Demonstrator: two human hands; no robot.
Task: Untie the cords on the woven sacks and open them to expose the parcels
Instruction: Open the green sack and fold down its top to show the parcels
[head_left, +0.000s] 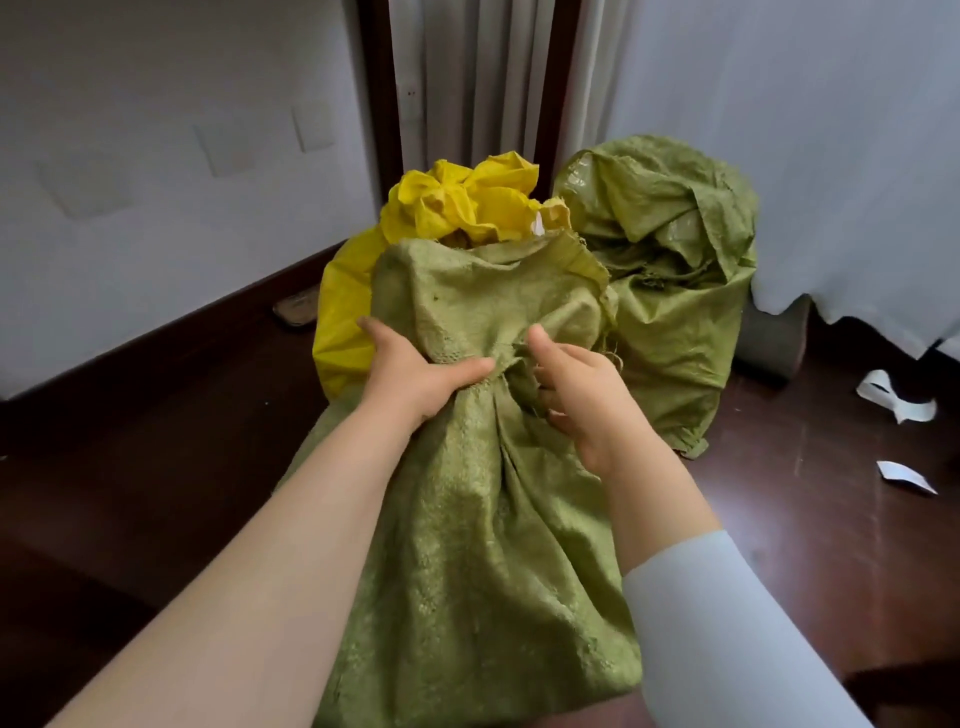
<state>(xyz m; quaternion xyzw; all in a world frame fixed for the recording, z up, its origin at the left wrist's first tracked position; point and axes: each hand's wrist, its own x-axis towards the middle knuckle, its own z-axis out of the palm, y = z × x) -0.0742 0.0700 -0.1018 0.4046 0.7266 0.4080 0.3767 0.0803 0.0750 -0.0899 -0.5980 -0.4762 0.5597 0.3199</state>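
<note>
A green woven sack (478, 545) lies in front of me on the dark floor, its neck gathered tight. My left hand (415, 374) clasps that gathered neck from the left. My right hand (582, 395) pinches the fabric at the knot on the right side; the cord itself is mostly hidden under the fingers, with a few frayed strands (615, 358) showing beside them. Above my hands the sack's loose top (483, 291) flares out. Behind it stands a yellow sack (467, 202) with a bunched top. No parcels show.
A second green woven sack (670, 270) stands to the right rear, its top crumpled over. White walls meet at a dark door frame and curtain (467, 78). A white cloth (857, 182) hangs at right. Paper scraps (893, 400) lie on the floor.
</note>
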